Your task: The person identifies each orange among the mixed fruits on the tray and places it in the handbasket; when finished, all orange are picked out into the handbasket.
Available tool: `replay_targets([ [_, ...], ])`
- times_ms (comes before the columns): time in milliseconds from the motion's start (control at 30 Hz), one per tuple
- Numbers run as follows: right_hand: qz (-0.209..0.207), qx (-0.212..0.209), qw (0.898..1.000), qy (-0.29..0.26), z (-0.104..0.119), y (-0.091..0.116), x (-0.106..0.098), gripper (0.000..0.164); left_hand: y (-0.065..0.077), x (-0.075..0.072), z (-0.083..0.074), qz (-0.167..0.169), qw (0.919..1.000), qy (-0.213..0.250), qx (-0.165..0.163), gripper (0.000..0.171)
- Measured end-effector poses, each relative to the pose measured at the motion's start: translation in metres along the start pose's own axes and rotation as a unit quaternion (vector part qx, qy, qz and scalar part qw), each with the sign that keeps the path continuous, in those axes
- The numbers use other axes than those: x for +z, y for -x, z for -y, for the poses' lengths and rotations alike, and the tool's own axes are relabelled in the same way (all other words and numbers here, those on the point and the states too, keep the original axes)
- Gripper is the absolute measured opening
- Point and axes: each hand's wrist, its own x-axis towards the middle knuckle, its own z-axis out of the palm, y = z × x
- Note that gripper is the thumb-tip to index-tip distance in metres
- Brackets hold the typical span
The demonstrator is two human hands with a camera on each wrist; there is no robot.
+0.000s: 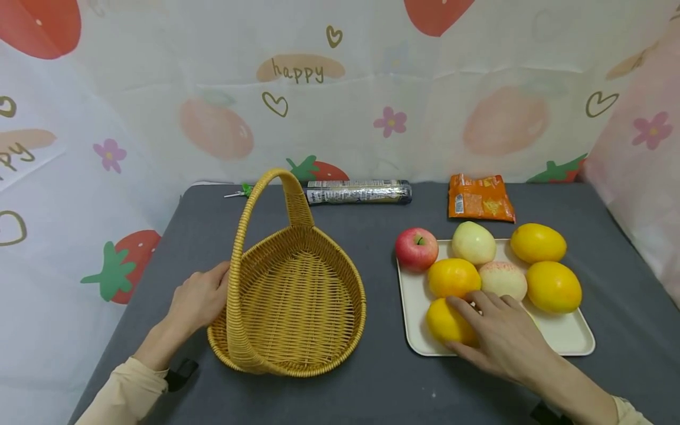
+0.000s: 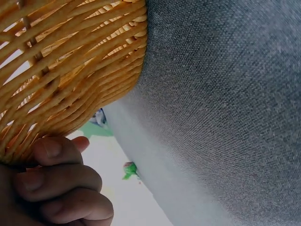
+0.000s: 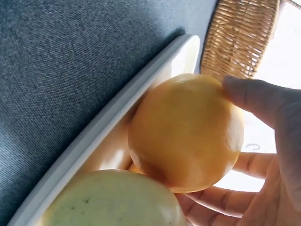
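Observation:
My left hand (image 1: 200, 296) grips the left side of a yellow woven basket (image 1: 357, 295), beside the foot of its tall handle. In the left wrist view its curled fingers (image 2: 70, 181) sit against the wicker. The basket's inside holds nothing. Over the front left of a cream tray (image 1: 576, 345), my right hand (image 1: 504, 339) holds a round orange (image 1: 443, 321) between thumb and fingers. In the right wrist view the orange (image 3: 186, 132) overlaps the tray wall, with a pale green fruit (image 3: 115, 200) close by. That pale fruit is mostly hidden under my hand in the head view.
Around the tray lie a red apple (image 1: 417, 249), a pale green fruit (image 1: 474, 242), another orange (image 1: 454, 277), a peach (image 1: 503, 280) and two yellow fruits (image 1: 554, 287). Behind them is an orange snack packet (image 1: 480, 198). A dark-ended tube package (image 1: 358, 192) lies behind the basket.

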Motion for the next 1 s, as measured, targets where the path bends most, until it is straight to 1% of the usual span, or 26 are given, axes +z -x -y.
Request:
replay_targets([
  [167, 0.016, -0.002, 1.000, 0.007, 0.0001, 0.0009, -0.0008, 0.076, -0.0012, -0.0004, -0.0009, 0.009, 0.9999, -0.003, -0.007, 0.048],
  [400, 0.030, -0.001, 0.999, 0.011, 0.0007, 0.0001, -0.0005, 0.074, -0.0013, -0.0017, -0.0017, 0.016, 0.9998, -0.008, -0.011, 0.050],
  [533, 0.023, -0.005, 1.000, 0.013, 0.0009, -0.0001, 0.0007, 0.073, 0.0001, -0.0012, -0.0019, 0.022, 0.9997, -0.005, -0.013, 0.051],
  [767, 0.024, -0.007, 1.000, 0.016, 0.0035, -0.0029, 0.0001, 0.071, 0.0003, -0.0009, -0.0010, 0.025, 0.9995, -0.010, -0.015, 0.052],
  [867, 0.019, -0.008, 1.000, 0.015, 0.0039, -0.0032, 0.0005, 0.071, 0.0002, -0.0002, -0.0011, 0.025, 0.9994, -0.017, -0.015, 0.053],
  [1000, 0.001, -0.010, 1.000, 0.011, 0.0043, -0.0036, 0.0009, 0.070, -0.0006, -0.0002, -0.0018, 0.022, 0.9993, -0.026, -0.016, 0.052],
])
